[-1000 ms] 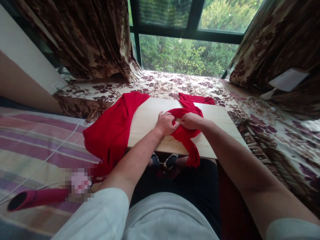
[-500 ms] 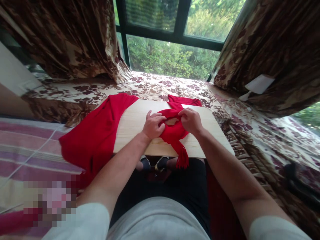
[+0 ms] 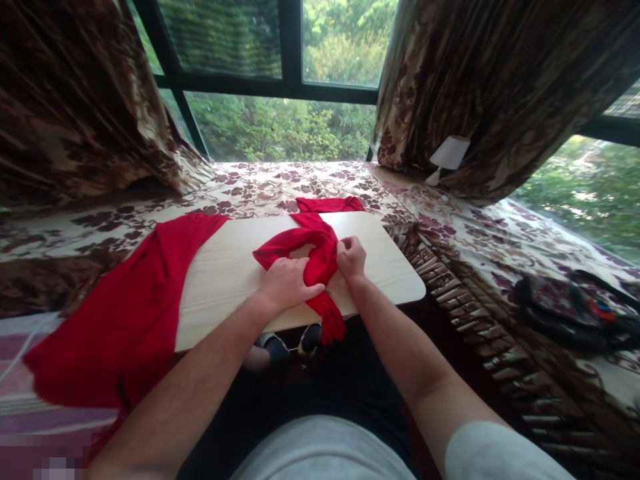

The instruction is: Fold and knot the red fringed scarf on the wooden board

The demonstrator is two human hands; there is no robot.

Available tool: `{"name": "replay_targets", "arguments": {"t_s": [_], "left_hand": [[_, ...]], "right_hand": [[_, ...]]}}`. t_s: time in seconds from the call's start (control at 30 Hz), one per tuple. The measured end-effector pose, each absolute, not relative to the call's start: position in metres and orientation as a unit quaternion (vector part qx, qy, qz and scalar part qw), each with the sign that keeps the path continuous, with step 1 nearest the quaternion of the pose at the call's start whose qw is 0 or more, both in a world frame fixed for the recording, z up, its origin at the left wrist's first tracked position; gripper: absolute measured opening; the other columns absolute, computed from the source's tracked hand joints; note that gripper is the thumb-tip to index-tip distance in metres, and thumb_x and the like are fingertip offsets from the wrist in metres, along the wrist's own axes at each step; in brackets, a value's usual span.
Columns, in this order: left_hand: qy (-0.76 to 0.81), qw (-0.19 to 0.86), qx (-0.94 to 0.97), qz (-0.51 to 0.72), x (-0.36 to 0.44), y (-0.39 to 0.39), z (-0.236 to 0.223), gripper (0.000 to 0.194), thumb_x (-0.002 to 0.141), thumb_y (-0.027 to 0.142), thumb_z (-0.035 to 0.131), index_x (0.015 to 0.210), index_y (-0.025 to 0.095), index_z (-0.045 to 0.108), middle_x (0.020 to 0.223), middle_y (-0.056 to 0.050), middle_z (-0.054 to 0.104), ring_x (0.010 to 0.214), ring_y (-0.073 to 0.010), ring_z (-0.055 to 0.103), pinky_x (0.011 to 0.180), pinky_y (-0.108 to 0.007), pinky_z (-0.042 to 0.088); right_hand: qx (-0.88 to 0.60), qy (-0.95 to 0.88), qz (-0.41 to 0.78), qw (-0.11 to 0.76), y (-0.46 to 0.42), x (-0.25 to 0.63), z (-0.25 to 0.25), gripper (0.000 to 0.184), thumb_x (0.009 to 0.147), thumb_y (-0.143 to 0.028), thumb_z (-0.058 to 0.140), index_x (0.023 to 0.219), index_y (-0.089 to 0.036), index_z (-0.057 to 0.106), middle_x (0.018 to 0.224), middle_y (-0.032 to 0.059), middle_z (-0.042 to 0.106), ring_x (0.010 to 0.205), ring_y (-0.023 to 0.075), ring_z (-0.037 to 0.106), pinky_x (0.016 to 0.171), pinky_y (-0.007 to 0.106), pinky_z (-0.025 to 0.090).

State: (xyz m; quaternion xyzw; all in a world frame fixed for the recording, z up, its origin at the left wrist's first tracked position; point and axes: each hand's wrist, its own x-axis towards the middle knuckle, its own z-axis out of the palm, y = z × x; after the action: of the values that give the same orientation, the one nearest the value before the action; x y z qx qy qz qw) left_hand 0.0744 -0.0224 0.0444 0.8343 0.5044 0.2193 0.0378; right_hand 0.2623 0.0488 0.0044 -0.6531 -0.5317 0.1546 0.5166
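A red scarf (image 3: 320, 235) lies on a light wooden table (image 3: 230, 267), curved into a loop with a small gap of bare wood inside. Its fringed end (image 3: 331, 320) hangs over the near edge. My left hand (image 3: 285, 283) is on the lower left of the loop, its fingers on the fabric and its thumb stretched across towards the fringed end. At the loop's right side, my right hand (image 3: 352, 257) is closed, pinching the scarf's edge. The far part of the scarf (image 3: 330, 205) lies folded sideways at the table's back edge.
Another large red cloth (image 3: 125, 300) drapes over the table's left end. Beyond the table is a ledge with a floral cover (image 3: 280, 177), below a window. A small white lamp (image 3: 450, 153) stands at the back right. A black bag (image 3: 565, 313) lies at the right.
The view has turned to the right. My left hand has shifted to the lower part of the loop, and my right hand has moved down along its right side. The loop looks tighter.
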Motion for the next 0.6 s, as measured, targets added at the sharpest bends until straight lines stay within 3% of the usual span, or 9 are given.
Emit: {"name": "replay_targets", "arguments": {"t_s": [0.1, 0.3, 0.43, 0.5, 0.6], "left_hand": [[0.551, 0.034, 0.821, 0.141, 0.091, -0.023, 0.048, 0.057, 0.066, 0.057, 0.073, 0.103, 0.014, 0.066, 0.099, -0.02, 0.071, 0.095, -0.0396, 0.066, 0.091, -0.048, 0.045], [0.601, 0.044, 0.789, 0.116, 0.091, 0.0, 0.046, 0.026, 0.07, 0.031, 0.064, 0.09, 0.016, 0.069, 0.097, -0.021, 0.073, 0.093, -0.0368, 0.069, 0.084, -0.042, 0.048], [0.632, 0.238, 0.71, 0.201, 0.073, 0.023, 0.047, 0.011, 0.067, 0.026, 0.064, 0.067, 0.017, 0.069, 0.072, -0.013, 0.072, 0.071, -0.0295, 0.069, 0.066, -0.033, 0.048], [0.622, 0.359, 0.637, 0.279, 0.066, 0.03, 0.047, 0.008, 0.064, 0.024, 0.065, 0.063, 0.017, 0.069, 0.066, -0.009, 0.07, 0.062, -0.0248, 0.066, 0.057, -0.03, 0.046], [0.599, 0.455, 0.549, 0.364, 0.06, 0.033, 0.046, 0.01, 0.061, 0.021, 0.068, 0.068, 0.016, 0.071, 0.066, -0.006, 0.07, 0.059, -0.0218, 0.065, 0.054, -0.028, 0.047]], "right_hand": [[-0.659, -0.544, 0.161, 0.494, 0.049, 0.263, 0.005, 0.019, 0.082, -0.035, 0.045, 0.078, -0.022, 0.058, 0.077, 0.0046, 0.068, 0.073, 0.019, 0.06, 0.073, 0.03, 0.045], [-0.638, -0.564, 0.169, 0.496, 0.043, 0.261, 0.008, 0.034, 0.085, -0.044, 0.045, 0.058, -0.023, 0.047, 0.059, -0.0013, 0.055, 0.061, 0.0144, 0.049, 0.063, 0.025, 0.04], [-0.574, -0.601, 0.23, 0.506, 0.038, 0.26, 0.006, 0.034, 0.082, -0.039, 0.045, 0.053, -0.022, 0.043, 0.051, -0.004, 0.045, 0.055, 0.0119, 0.043, 0.056, 0.023, 0.036], [-0.539, -0.631, 0.258, 0.495, 0.036, 0.259, 0.003, 0.027, 0.079, -0.031, 0.046, 0.055, -0.02, 0.051, 0.052, -0.0039, 0.05, 0.056, 0.0121, 0.047, 0.057, 0.023, 0.038], [-0.506, -0.698, 0.254, 0.438, 0.034, 0.257, 0.001, 0.022, 0.075, -0.024, 0.049, 0.06, -0.019, 0.064, 0.058, -0.0023, 0.061, 0.059, 0.013, 0.054, 0.061, 0.023, 0.043]]}}
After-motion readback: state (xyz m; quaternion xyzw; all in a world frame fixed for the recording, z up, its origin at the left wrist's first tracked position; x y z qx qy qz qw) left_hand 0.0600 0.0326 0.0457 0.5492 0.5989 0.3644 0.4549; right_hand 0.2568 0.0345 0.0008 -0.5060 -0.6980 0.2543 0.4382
